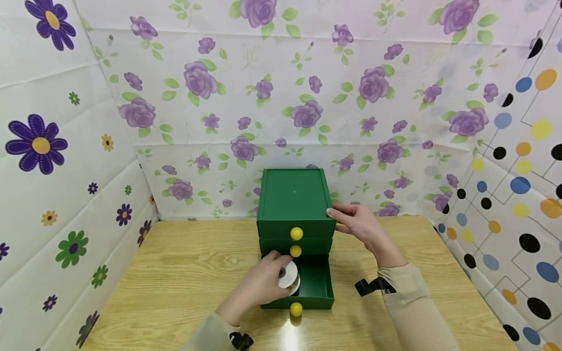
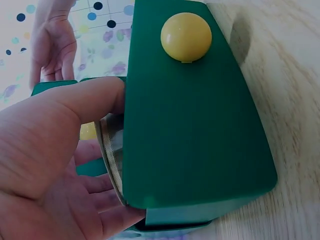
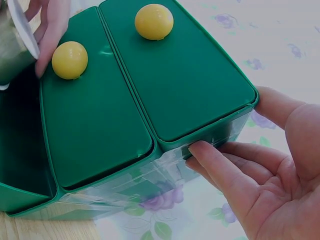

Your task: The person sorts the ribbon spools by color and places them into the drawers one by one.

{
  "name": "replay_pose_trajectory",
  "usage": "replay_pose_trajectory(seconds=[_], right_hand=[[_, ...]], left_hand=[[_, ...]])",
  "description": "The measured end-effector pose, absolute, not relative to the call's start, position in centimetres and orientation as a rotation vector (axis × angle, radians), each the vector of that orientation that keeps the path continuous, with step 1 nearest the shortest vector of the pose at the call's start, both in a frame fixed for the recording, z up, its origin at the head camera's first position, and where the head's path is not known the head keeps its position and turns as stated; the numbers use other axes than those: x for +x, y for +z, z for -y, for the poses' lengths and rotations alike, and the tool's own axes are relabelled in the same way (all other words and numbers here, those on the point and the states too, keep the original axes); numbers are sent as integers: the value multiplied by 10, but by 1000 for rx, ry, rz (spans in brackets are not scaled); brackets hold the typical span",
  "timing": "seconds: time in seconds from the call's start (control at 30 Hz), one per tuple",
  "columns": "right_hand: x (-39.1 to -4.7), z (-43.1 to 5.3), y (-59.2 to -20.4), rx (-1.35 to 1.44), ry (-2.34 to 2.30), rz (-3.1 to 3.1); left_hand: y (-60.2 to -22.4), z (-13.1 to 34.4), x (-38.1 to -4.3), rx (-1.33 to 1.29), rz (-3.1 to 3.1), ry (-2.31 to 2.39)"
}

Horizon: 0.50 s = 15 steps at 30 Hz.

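A green drawer cabinet with yellow ball knobs stands on the wooden table. Its bottom drawer is pulled out, while the two drawers above are closed. My left hand grips a ribbon spool with white end discs, at the left part of the bottom drawer. In the left wrist view the drawer front hides much of the spool. My right hand rests against the cabinet's upper right side, its thumb at the top edge. The right wrist view shows its fingertips touching the side wall.
The wooden table extends on both sides of the cabinet. Behind it hangs a flowered cloth, with patterned cloths along the left and right sides. The bottom drawer's yellow knob juts toward the front.
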State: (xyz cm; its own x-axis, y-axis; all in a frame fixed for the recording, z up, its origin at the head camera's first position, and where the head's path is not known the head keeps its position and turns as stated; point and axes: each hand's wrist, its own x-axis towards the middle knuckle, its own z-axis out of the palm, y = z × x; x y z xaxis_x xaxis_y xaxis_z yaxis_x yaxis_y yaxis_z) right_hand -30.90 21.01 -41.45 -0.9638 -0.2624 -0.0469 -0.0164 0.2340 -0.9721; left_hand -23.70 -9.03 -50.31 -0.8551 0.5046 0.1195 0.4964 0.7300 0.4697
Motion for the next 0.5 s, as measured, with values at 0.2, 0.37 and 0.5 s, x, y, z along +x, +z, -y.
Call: replay_pose_trajectory(seconds=[0.2,0.37,0.5], right_hand=[[-309,-210,-414,-265,-1809,-2304],[-308,-209,-413,-255,-1814,-2303],[-306,-209,-413,-250,-1814,-2302]], left_hand=[[-504,83,-243,864,-2883,704],[-506,81,-252,968,-2832,597],[-509,81,-261,1097,-2783,488]])
